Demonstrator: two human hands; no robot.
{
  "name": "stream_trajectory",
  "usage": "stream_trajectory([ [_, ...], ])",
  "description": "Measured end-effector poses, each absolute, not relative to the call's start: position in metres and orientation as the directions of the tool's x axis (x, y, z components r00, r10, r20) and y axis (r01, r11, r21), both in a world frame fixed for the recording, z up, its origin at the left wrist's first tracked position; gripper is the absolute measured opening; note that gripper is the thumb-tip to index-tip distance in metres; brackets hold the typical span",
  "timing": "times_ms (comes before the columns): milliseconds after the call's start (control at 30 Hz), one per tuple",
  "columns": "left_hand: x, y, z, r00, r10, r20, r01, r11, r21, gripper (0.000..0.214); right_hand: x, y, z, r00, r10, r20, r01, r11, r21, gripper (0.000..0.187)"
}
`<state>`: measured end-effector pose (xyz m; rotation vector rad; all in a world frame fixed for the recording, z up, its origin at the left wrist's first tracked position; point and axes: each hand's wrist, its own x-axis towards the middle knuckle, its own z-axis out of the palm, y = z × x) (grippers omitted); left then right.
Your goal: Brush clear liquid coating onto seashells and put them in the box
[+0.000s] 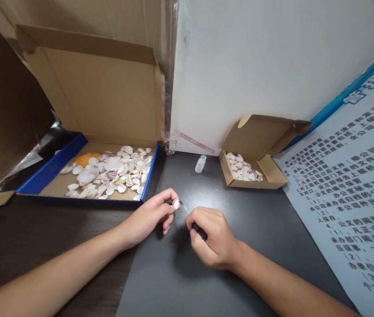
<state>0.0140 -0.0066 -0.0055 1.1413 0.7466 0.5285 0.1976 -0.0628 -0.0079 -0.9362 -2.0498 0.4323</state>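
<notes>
Between thumb and forefinger, my left hand (pixel 155 213) pinches a small white seashell (pixel 176 204) above the dark grey mat. My right hand (pixel 211 237) is closed around the black cap (pixel 195 226) of a slim applicator brush (pixel 184 208). The brush's thin stem points up and left, its tip at or very near the shell; whether they touch I cannot tell. Beyond the hands stands a small clear bottle (pixel 200 164) with a pale label, its top uncapped.
At left, an open blue-edged cardboard box (pixel 51 187) holds many seashells and an orange one (pixel 87 159). A smaller open carton (pixel 256 183) of shells sits at back right. A printed sheet (pixel 345 176) leans along the right; a white panel (pixel 239 66) rises behind.
</notes>
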Motion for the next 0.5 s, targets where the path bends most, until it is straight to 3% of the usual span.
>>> stream_trajectory([
  [500, 0.0149, -0.0091, -0.0019, 0.644, 0.725, -0.243, 0.086, 0.247, 0.965, 0.014, 0.1984, -0.0622, -0.0072, -0.396, 0.727, 0.561, 0.433, 0.687, -0.584, 0.009],
])
